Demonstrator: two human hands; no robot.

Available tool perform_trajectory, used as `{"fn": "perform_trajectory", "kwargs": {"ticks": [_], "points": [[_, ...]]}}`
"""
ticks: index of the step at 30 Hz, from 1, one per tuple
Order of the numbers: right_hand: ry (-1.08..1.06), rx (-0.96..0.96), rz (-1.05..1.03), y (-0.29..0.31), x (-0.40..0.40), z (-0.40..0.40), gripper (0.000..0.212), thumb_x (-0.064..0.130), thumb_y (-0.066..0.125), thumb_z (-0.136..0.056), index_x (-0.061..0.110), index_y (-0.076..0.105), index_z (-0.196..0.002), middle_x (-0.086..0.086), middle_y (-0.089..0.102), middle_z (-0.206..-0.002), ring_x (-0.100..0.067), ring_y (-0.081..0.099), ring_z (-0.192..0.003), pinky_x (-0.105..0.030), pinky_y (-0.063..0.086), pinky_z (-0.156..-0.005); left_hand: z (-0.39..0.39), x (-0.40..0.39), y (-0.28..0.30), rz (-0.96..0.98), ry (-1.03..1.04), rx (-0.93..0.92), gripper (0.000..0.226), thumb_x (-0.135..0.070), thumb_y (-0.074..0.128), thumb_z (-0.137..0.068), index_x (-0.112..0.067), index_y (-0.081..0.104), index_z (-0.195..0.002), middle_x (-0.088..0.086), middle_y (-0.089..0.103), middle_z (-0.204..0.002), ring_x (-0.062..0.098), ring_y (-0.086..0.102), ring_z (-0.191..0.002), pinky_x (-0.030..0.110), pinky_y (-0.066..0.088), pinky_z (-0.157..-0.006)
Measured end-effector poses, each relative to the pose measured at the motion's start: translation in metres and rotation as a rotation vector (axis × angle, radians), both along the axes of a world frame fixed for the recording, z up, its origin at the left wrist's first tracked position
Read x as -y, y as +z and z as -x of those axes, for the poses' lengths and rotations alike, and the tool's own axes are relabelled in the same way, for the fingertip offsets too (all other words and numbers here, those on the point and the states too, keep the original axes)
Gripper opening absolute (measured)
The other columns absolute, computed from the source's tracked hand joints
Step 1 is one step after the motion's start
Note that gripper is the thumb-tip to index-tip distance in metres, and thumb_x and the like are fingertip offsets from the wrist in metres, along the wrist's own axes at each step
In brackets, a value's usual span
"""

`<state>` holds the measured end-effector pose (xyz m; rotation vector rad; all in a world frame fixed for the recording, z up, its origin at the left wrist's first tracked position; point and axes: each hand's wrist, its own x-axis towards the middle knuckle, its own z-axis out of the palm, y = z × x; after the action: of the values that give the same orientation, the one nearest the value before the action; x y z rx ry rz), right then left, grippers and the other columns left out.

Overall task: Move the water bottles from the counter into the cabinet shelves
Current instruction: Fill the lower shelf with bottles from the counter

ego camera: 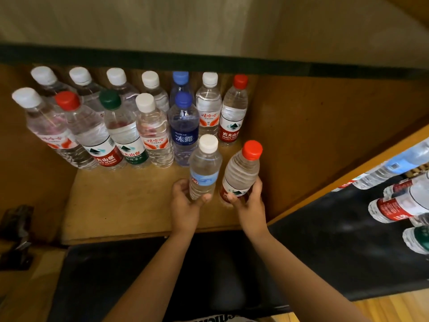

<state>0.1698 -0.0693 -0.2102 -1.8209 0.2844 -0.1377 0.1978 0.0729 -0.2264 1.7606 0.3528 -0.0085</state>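
My left hand (pixel 185 201) grips the lower part of a white-capped water bottle (pixel 205 166) with a light blue label. My right hand (pixel 249 201) grips the base of a red-capped water bottle (pixel 242 173) with a red and white label. Both bottles are upright, side by side, over the front right part of the wooden cabinet shelf (pixel 120 205). Behind them several bottles (pixel 130 122) with white, red, green and blue caps stand in two rows on the shelf.
A dark counter (pixel 336 247) runs below and to the right, with several more bottles (pixel 401 205) on it at the right edge. The cabinet's right wall (pixel 325 147) stands close beside my right hand. A dark object (pixel 16 233) sits at the lower left.
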Motion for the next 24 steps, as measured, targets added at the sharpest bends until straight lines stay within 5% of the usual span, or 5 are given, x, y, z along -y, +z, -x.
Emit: {"fn": "perform_trajectory", "kwargs": {"ticks": [4,7,11,20,24], "points": [[-0.060,-0.054,0.028,0.004,-0.004,-0.026,0.071,0.013,0.070,-0.080,0.028,0.030,-0.137,0.002,0.042,-0.131,-0.005,0.038,-0.116,-0.025,0.032,-0.099,-0.023,0.012,0.000,-0.001,0.045,0.004,0.053,-0.011,0.081,-0.066,-0.017,0.045,-0.103,0.001,0.059,-0.105,0.015,0.056,-0.093,0.021,0.042,-0.074],[-0.085,-0.046,0.063,0.008,-0.005,-0.046,0.071,0.010,0.070,-0.079,0.019,0.032,-0.139,-0.008,0.044,-0.135,-0.012,0.041,-0.118,-0.026,0.033,-0.098,-0.041,0.021,0.001,0.012,0.106,-0.004,0.051,-0.007,0.082,-0.064,-0.006,0.049,-0.103,0.014,0.062,-0.106,0.022,0.059,-0.090,0.029,0.046,-0.077],[-0.099,-0.067,0.105,0.011,-0.004,-0.070,0.070,0.007,0.068,-0.080,0.016,0.032,-0.139,-0.010,0.048,-0.136,-0.023,0.044,-0.124,-0.023,0.033,-0.095,-0.060,0.031,0.004,-0.005,0.183,-0.022,0.050,-0.007,0.081,-0.065,0.002,0.052,-0.104,0.017,0.064,-0.102,0.026,0.060,-0.088,0.024,0.041,-0.073],[-0.147,-0.144,0.154,0.022,0.001,-0.103,0.068,0.003,0.065,-0.081,0.016,0.033,-0.140,-0.008,0.056,-0.131,-0.025,0.053,-0.116,-0.017,0.032,-0.080,-0.078,0.053,0.006,-0.009,0.304,-0.116,0.053,-0.017,0.084,-0.061,-0.003,0.055,-0.103,0.017,0.061,-0.112,0.031,0.058,-0.103,0.041,0.046,-0.093],[-0.135,-0.185,0.171,0.025,0.003,-0.109,0.067,0.004,0.064,-0.083,0.016,0.032,-0.140,-0.009,0.056,-0.131,-0.027,0.053,-0.116,-0.019,0.032,-0.079,-0.085,0.060,0.010,0.018,0.358,-0.162,0.054,-0.016,0.086,-0.059,-0.002,0.054,-0.101,0.017,0.061,-0.112,0.030,0.060,-0.102,0.038,0.048,-0.091]]}}
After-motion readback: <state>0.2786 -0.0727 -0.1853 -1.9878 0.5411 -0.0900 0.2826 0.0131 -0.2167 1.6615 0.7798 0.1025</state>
